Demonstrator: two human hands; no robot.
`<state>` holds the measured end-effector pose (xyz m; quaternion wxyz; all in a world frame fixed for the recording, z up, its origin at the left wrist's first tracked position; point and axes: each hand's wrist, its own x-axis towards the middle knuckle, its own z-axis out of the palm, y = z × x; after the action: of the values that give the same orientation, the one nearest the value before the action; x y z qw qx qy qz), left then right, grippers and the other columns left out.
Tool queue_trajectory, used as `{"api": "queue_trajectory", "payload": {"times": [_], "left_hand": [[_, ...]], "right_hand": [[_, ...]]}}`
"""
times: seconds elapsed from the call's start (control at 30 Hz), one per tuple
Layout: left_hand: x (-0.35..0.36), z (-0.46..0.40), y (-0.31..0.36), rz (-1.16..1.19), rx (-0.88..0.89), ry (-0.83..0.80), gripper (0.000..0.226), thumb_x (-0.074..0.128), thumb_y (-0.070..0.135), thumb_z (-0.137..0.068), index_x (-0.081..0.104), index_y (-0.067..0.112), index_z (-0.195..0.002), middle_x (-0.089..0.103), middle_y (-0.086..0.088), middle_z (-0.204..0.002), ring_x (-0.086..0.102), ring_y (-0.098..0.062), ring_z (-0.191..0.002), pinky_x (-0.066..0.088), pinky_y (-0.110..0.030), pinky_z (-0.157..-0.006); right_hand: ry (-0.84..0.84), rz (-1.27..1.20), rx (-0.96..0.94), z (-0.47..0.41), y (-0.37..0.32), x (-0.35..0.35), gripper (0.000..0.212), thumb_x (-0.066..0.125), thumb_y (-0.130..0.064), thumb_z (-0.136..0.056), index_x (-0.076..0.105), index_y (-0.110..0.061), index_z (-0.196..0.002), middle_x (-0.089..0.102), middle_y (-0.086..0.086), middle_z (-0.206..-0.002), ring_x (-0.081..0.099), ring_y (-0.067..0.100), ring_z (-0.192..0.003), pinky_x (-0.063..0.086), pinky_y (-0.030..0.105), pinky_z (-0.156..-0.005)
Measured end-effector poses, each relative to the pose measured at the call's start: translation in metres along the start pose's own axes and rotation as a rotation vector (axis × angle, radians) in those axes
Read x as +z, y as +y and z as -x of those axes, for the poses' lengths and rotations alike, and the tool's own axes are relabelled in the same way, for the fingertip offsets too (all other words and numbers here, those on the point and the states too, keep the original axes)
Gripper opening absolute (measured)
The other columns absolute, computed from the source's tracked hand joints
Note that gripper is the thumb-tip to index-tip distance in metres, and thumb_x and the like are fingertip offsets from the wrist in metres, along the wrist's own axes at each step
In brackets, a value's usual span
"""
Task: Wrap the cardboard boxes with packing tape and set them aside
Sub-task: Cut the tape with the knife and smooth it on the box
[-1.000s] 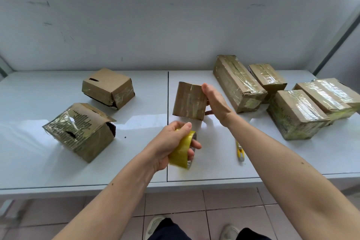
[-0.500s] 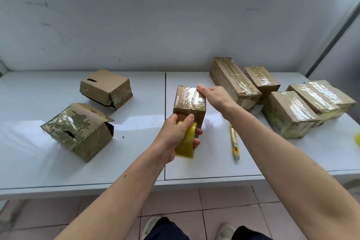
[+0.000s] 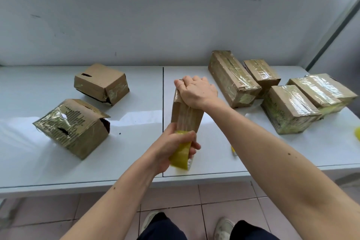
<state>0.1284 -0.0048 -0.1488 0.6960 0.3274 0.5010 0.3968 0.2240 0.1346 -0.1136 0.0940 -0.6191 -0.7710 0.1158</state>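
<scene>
Upright box [image 3: 185, 115], right hand [image 3: 196, 91] atop, tape roll [image 3: 180, 155] below

boxes [image 3: 186, 112]: 8 | tape roll [image 3: 180, 155]: 1 | hands [image 3: 196, 91]: 2

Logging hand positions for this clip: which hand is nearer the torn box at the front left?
Left. The left hand, gripping the tape roll, is just right of the torn box; the right hand is farther right.

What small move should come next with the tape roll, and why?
Probably keep pulling the yellow tape roll in the left hand down under the small brown cardboard box: the strip only covers its near face, and the right hand pins the top.
</scene>
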Motion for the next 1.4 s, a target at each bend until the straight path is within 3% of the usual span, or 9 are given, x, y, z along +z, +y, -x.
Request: {"api": "queue_trajectory", "payload": {"times": [0.13,0.2,0.33,0.43,0.6,0.7,0.8,1.0,1.4], "left_hand": [[0.003,-0.003,-0.006,0.012,0.076,-0.017,0.044,0.065,0.009,-0.095,0.043,0.025,-0.129,0.072,-0.021,-0.092,0.064,-0.028,-0.063,0.055,-0.039,-0.065],[0.004,-0.003,-0.010,0.039,0.097,-0.025,0.047,0.066,0.008,-0.094,0.042,0.028,-0.130,0.072,-0.020,-0.095,0.065,-0.029,-0.065,0.055,-0.041,-0.066],[0.008,-0.007,-0.006,0.032,0.125,0.010,0.047,0.064,0.008,-0.096,0.041,0.027,-0.131,0.072,-0.020,-0.096,0.066,-0.028,-0.065,0.058,-0.040,-0.064],[0.014,-0.015,0.000,0.015,0.130,0.033,0.049,0.064,0.009,-0.096,0.039,0.028,-0.134,0.072,-0.021,-0.100,0.067,-0.027,-0.067,0.058,-0.041,-0.067],[0.018,-0.022,0.006,0.026,0.128,0.044,0.052,0.063,0.014,-0.098,0.036,0.029,-0.139,0.071,-0.019,-0.104,0.068,-0.027,-0.070,0.058,-0.043,-0.070],[0.016,-0.021,0.010,0.048,0.117,0.053,0.044,0.054,0.009,-0.100,0.036,0.024,-0.138,0.071,-0.022,-0.107,0.066,-0.028,-0.066,0.057,-0.041,-0.066],[0.014,-0.019,0.010,0.058,0.116,0.062,0.042,0.048,0.006,-0.101,0.034,0.024,-0.137,0.071,-0.024,-0.109,0.066,-0.029,-0.066,0.057,-0.043,-0.067],[0.014,-0.018,0.008,0.082,0.103,0.069,0.029,0.054,0.006,-0.101,0.038,0.018,-0.122,0.071,-0.026,-0.109,0.067,-0.028,-0.067,0.058,-0.043,-0.070],[0.010,-0.024,0.007,0.078,0.081,0.083,0.012,0.053,0.008,-0.102,0.043,0.014,-0.106,0.071,-0.025,-0.109,0.068,-0.027,-0.069,0.058,-0.042,-0.071]], "right_hand": [[-0.028,-0.412,-0.079,-0.005,0.011,-0.007,0.058,0.031,-0.055,-0.103,0.039,-0.020,-0.149,0.042,0.009,-0.150,0.031,0.028,-0.141,0.025,0.045,-0.116],[0.106,-0.661,-0.087,0.003,0.033,-0.015,0.052,0.046,-0.047,-0.101,0.048,-0.016,-0.142,0.049,0.008,-0.144,0.041,0.024,-0.136,0.032,0.044,-0.115],[0.202,-0.492,0.202,0.040,0.095,-0.009,0.029,0.065,-0.038,-0.092,0.068,-0.012,-0.105,0.068,0.006,-0.102,0.063,0.021,-0.097,0.053,0.038,-0.085],[0.004,-0.184,0.480,0.068,0.123,0.015,0.039,0.073,-0.050,-0.083,0.066,-0.011,-0.087,0.066,0.007,-0.086,0.060,0.026,-0.083,0.042,0.030,-0.061],[-0.018,-0.246,0.577,0.074,0.137,0.034,0.032,0.080,-0.033,-0.077,0.070,-0.011,-0.097,0.069,0.012,-0.100,0.065,0.031,-0.094,0.046,0.029,-0.072],[-0.042,-0.385,0.492,0.076,0.134,0.026,0.023,0.079,-0.025,-0.080,0.071,-0.010,-0.096,0.069,0.009,-0.093,0.065,0.026,-0.086,0.049,0.030,-0.071],[0.106,-0.516,0.264,0.083,0.117,0.009,0.016,0.072,-0.021,-0.089,0.061,-0.011,-0.095,0.066,0.006,-0.092,0.066,0.020,-0.075,0.054,0.037,-0.066],[0.404,-0.141,-0.330,0.094,0.077,-0.004,0.012,0.075,-0.021,-0.086,0.074,-0.011,-0.092,0.062,0.004,-0.087,0.061,0.028,-0.071,0.050,0.037,-0.057],[0.570,0.023,-0.301,0.093,0.071,-0.008,0.011,0.076,-0.015,-0.080,0.069,-0.010,-0.074,0.061,0.003,-0.068,0.058,0.027,-0.053,0.047,0.029,-0.049]]}}
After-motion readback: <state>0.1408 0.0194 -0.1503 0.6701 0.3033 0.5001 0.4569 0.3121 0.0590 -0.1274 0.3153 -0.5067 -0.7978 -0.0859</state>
